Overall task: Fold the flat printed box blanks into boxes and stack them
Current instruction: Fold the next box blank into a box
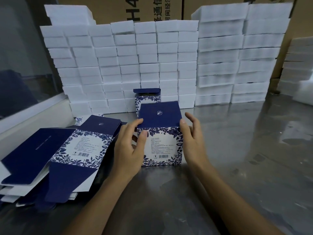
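A steel counter (237, 150) is carrying everything. Nearest, both hands are flanking the folded box (160, 143): left hand (130, 150) pinching its left corner, right hand (191, 138) spread beside it. Flat blanks (55, 155) are lying leftward; another box (147, 97) is standing behind.

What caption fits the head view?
Both hands close a box beside flat blanks.

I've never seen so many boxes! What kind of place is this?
Probably a packing workshop: a wall of white foam blocks, a pile of flat box blanks and a steel table.
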The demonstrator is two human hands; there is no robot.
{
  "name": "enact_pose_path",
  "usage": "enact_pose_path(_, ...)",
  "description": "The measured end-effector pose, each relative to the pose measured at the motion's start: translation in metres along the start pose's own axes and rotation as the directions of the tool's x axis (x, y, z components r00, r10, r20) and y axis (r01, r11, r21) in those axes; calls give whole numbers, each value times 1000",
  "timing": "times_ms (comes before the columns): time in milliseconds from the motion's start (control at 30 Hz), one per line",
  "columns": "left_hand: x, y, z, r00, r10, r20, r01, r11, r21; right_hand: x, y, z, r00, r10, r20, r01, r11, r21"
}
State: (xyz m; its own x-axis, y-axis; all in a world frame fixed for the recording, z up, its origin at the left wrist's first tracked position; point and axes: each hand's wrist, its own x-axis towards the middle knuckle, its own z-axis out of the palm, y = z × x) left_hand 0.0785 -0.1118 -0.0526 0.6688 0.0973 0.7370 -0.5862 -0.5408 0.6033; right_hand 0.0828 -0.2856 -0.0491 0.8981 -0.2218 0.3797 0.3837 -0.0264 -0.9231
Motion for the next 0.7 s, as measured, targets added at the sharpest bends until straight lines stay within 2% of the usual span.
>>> enact_pose_path(67, 1, 2, 0, 1000, 4, -4, -4, 1000, -21, -3, -2, 1, 999, -55, 2, 55, 998, -41)
enact_pose_path(167, 1, 4, -1, 999, 22, -26, -24, 999, -46, -6, -7, 3, 962, -270, -34, 253, 933, -258)
enact_pose_path(300, 1, 8, 1, 998, 40, -46, -43, 997, -60, -8, -10, 6, 846, -531, 54, 465, 683, -564)
enact_pose_path(367, 1, 10, 3, 997, 44, -64, -46, 998, -43, -8, -11, 6, 799, -595, 89, 500, 575, -648)
enact_pose_path(433, -1, 12, 4, 996, 51, -69, -53, 998, -28, -10, -12, 9, 771, -625, 122, 523, 512, -682)
enact_pose_path(700, -1, 18, 8, 986, 138, -97, -137, 990, 20, -25, -14, 32, 782, -612, 119, 519, 535, -666)
